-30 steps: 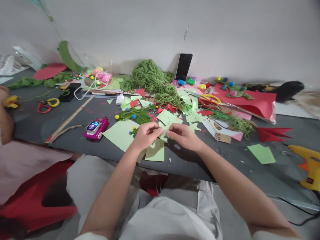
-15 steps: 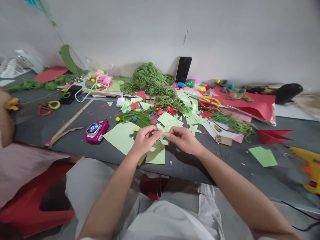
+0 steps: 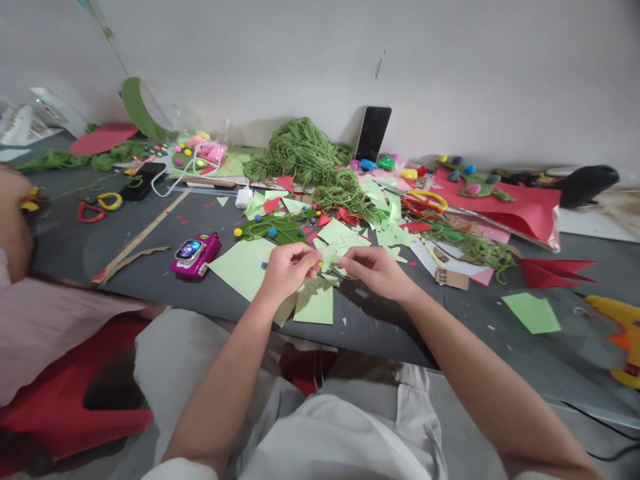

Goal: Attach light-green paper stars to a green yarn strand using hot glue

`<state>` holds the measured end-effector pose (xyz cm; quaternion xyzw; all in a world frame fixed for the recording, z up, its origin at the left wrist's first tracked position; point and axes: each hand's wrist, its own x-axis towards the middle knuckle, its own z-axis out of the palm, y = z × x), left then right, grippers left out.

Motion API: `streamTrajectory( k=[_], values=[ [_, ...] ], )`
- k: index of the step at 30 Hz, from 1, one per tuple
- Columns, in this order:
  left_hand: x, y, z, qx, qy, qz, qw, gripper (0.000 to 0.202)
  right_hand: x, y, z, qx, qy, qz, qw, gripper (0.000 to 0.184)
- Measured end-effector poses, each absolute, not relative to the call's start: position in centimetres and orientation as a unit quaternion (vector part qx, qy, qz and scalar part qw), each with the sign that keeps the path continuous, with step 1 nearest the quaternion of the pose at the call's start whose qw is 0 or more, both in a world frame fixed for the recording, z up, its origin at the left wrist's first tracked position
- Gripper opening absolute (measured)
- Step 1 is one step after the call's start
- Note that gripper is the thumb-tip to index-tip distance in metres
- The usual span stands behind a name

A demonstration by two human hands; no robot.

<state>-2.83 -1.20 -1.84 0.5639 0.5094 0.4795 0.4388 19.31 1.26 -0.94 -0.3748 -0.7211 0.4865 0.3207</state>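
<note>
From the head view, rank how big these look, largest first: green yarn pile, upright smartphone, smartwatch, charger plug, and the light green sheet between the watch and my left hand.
1. Green yarn pile
2. Light green sheet, partly hidden
3. Upright smartphone
4. Smartwatch
5. Charger plug
Nearness may flatter the smartwatch.

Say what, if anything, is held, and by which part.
The left hand perhaps pinches a yellow pompom; which part, and whether the right hand holds anything, cannot be told.

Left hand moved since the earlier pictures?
Yes, slightly. Against the propped phone and the pale green sheet, the left hand has shifted a little left.
</note>
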Motion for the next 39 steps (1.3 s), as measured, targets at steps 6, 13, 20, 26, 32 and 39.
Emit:
streamTrajectory(
  k=[6,13,20,26,32,39],
  values=[
    [-4.7,-0.6,-1.3,0.536,0.515,0.541,0.394,0.031,19.9,2.1,-2.2,-0.444,-0.759,0.378,0.288,0.031],
    [-5.1,-0.1,-2.1,0.517,0.532,0.554,0.378,0.028,19.0,2.1,-4.0,-0.417,-0.836,0.287,0.211,0.014],
    [-4.5,-0.2,-2.5,0.492,0.493,0.587,0.413,0.037,19.8,2.3,-2.0,-0.435,-0.692,0.459,0.347,0.027],
    [-4.2,-0.7,-2.2,0.525,0.42,0.55,0.495,0.035,20.8,2.3,-0.2,-0.305,-0.512,0.629,0.499,0.023],
    [-2.3,-1.7,-1.2,0.602,0.329,0.427,0.59,0.034,21.6,1.5,0.4,-0.218,-0.522,0.713,0.414,0.021],
    [-1.8,-1.6,-1.6,0.588,0.362,0.442,0.572,0.035,22.1,1.0,0.6,-0.211,-0.543,0.734,0.349,0.043]
  ],
)
